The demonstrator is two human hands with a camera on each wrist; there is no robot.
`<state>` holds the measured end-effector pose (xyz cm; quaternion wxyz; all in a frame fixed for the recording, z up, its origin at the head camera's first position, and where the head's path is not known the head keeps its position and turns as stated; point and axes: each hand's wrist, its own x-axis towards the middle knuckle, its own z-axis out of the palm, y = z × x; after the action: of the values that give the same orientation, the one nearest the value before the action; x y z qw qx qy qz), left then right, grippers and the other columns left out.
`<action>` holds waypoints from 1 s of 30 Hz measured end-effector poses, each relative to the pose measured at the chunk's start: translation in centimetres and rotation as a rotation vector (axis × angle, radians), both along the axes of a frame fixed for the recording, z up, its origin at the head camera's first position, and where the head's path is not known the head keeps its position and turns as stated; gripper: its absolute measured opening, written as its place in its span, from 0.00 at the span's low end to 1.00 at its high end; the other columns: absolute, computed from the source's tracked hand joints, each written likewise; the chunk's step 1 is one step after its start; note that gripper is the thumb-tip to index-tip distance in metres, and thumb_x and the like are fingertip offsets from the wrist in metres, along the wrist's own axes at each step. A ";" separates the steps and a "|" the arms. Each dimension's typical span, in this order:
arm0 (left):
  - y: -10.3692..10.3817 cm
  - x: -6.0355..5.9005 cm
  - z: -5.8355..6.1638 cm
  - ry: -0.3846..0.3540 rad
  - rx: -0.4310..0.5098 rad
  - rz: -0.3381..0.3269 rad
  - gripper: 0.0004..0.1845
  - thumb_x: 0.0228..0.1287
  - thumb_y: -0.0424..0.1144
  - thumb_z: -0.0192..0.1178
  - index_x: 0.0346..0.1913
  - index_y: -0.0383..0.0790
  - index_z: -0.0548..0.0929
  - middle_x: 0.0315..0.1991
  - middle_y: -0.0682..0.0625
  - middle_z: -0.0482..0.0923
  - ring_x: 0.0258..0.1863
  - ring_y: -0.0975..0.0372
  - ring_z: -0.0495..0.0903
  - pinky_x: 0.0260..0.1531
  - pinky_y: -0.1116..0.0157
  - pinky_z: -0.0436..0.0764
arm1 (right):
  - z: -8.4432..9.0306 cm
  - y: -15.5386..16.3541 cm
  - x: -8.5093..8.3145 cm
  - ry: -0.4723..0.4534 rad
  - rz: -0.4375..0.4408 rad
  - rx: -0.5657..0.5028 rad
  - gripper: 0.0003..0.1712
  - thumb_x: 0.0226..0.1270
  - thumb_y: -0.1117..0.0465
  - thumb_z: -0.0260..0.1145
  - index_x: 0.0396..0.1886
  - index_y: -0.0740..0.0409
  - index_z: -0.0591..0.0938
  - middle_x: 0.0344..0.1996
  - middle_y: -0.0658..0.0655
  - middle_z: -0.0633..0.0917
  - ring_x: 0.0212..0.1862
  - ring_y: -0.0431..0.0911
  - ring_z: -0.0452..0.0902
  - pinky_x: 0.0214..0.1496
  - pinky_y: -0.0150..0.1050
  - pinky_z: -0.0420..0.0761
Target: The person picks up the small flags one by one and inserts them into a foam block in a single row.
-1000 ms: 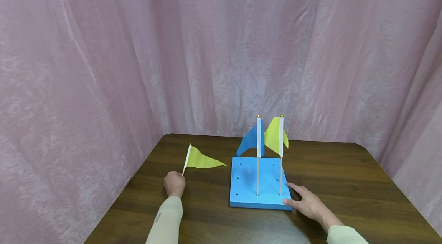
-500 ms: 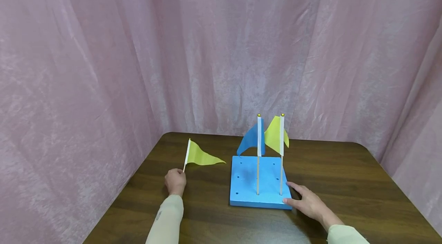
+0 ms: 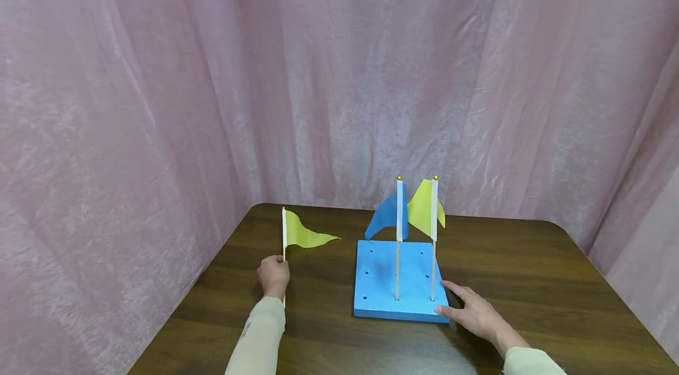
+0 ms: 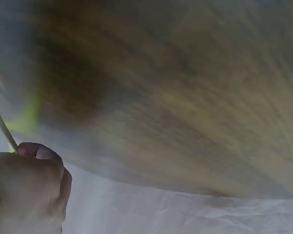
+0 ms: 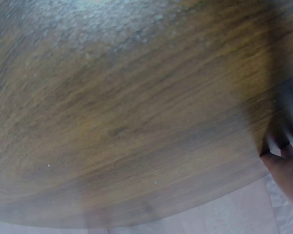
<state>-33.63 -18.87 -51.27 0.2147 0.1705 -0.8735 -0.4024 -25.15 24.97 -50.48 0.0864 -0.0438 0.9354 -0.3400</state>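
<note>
My left hand (image 3: pixel 273 276) grips the thin stick of a yellow pennant flag (image 3: pixel 303 236), which now stands nearly upright over the brown table (image 3: pixel 530 280). The left wrist view shows that hand (image 4: pixel 27 187) curled round the stick (image 4: pixel 4 130). A blue foam block (image 3: pixel 395 280) with several holes lies at the table's middle. A blue flag (image 3: pixel 387 214) and a second yellow flag (image 3: pixel 423 207) stand planted in its near row. My right hand (image 3: pixel 471 310) rests with straight fingers against the block's near right corner; only its fingertips (image 5: pixel 283 163) show in the right wrist view.
Pink curtains (image 3: pixel 339 68) close in the table on the left, back and right. The table's left edge (image 3: pixel 212 269) runs close beside my left hand. Bare wood lies to the right of the block and near the front edge.
My left hand has swung the yellow flag from a lean to nearly upright and shifted slightly right. The right hand and block have stayed put.
</note>
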 end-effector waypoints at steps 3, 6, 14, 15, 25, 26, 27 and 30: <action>0.3 -0.1 0.4 0.004 0.014 -0.012 0.11 0.62 0.28 0.60 0.45 0.26 0.87 0.44 0.32 0.84 0.47 0.36 0.79 0.49 0.45 0.75 | 0.0 0.1 0.0 -0.001 0.000 0.003 0.48 0.63 0.36 0.68 0.74 0.60 0.67 0.67 0.77 0.65 0.67 0.74 0.60 0.59 0.72 0.64; 0.8 -0.5 0.7 0.024 0.023 -0.012 0.10 0.63 0.28 0.62 0.44 0.27 0.87 0.43 0.34 0.85 0.46 0.38 0.80 0.48 0.46 0.76 | 0.1 0.2 0.0 0.003 0.001 0.002 0.48 0.63 0.37 0.68 0.74 0.60 0.67 0.67 0.77 0.66 0.67 0.74 0.60 0.59 0.72 0.64; 2.2 -1.1 1.5 0.084 0.074 -0.008 0.08 0.61 0.29 0.65 0.41 0.30 0.89 0.37 0.38 0.87 0.44 0.41 0.82 0.46 0.48 0.75 | 0.2 0.2 0.2 0.000 0.000 -0.006 0.48 0.63 0.37 0.68 0.74 0.60 0.67 0.67 0.77 0.65 0.67 0.75 0.59 0.59 0.72 0.64; 2.3 -1.1 1.6 0.087 0.080 -0.009 0.08 0.61 0.30 0.65 0.41 0.30 0.89 0.37 0.39 0.87 0.43 0.41 0.82 0.45 0.48 0.76 | 0.1 0.2 0.2 -0.001 -0.001 -0.005 0.48 0.63 0.37 0.68 0.74 0.60 0.66 0.67 0.77 0.65 0.67 0.75 0.59 0.59 0.72 0.64; 4.2 -1.7 3.0 0.094 0.183 -0.044 0.08 0.62 0.31 0.66 0.42 0.32 0.89 0.36 0.42 0.87 0.39 0.48 0.83 0.42 0.53 0.77 | 0.1 0.3 0.2 0.004 0.003 -0.016 0.47 0.63 0.38 0.68 0.74 0.60 0.67 0.68 0.77 0.65 0.68 0.74 0.59 0.60 0.72 0.64; 4.4 -1.7 3.1 0.088 0.193 -0.048 0.08 0.63 0.32 0.66 0.42 0.33 0.89 0.36 0.42 0.87 0.39 0.49 0.83 0.42 0.54 0.77 | 0.1 0.3 0.2 0.004 0.002 -0.016 0.47 0.63 0.37 0.68 0.74 0.60 0.67 0.68 0.77 0.65 0.68 0.74 0.59 0.59 0.72 0.64; 4.5 -1.7 3.2 0.087 0.199 -0.055 0.08 0.63 0.32 0.66 0.43 0.33 0.89 0.36 0.43 0.87 0.38 0.49 0.83 0.41 0.55 0.77 | 0.1 0.3 0.2 0.003 0.001 -0.016 0.47 0.63 0.37 0.68 0.74 0.60 0.67 0.68 0.77 0.65 0.68 0.74 0.59 0.59 0.72 0.64; 5.1 -1.8 3.6 0.088 0.212 -0.068 0.08 0.63 0.32 0.66 0.43 0.34 0.89 0.36 0.44 0.86 0.37 0.51 0.82 0.40 0.56 0.78 | 0.1 0.2 0.3 0.004 -0.001 -0.017 0.47 0.63 0.37 0.68 0.74 0.59 0.67 0.68 0.77 0.65 0.68 0.74 0.59 0.60 0.72 0.63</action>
<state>-35.44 -13.79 -47.66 0.2197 0.1445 -0.8210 -0.5067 -24.90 25.22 -50.37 0.0839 -0.0446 0.9327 -0.3479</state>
